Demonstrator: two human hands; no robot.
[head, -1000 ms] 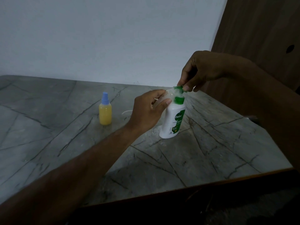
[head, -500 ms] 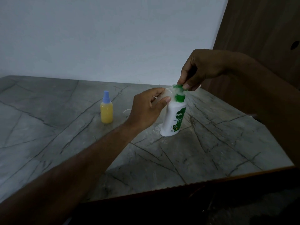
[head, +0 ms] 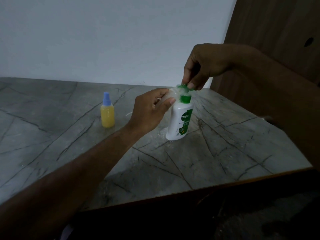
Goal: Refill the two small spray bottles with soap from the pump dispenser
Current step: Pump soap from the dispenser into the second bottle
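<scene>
While the right hand [head: 206, 66] is pressing down with its fingertips on the green pump head [head: 184, 87] of the soap dispenser [head: 180, 122], the left hand [head: 150, 111] is holding a small clear spray bottle [head: 168, 97] up against the spout, at about nine o'clock from the pump. Its fingers and thumb are curling round the little bottle in a close grip; the bottle is tilted and mostly hidden, so I cannot tell how full it is. The right hand's grip is narrow, thumb and fingers bunching on the pump top rather than wrapping the neck.

The dispenser is standing upright near the middle of the marble table [head: 225, 153]. A second small bottle [head: 107, 113], yellow inside with a blue cap on, is standing at nine o'clock from the dispenser, well apart from both hands; it looks already filled.

I judge the clear bottle to be light, thin-walled plastic with a small mouth: squeezing hard could flex it, and soap on the fingers would make it slippery. Holding it round the body just below the neck seems best. The dispenser looks heavier and stiff, but pressing off-centre could tip it, since nothing is bracing its body.
</scene>
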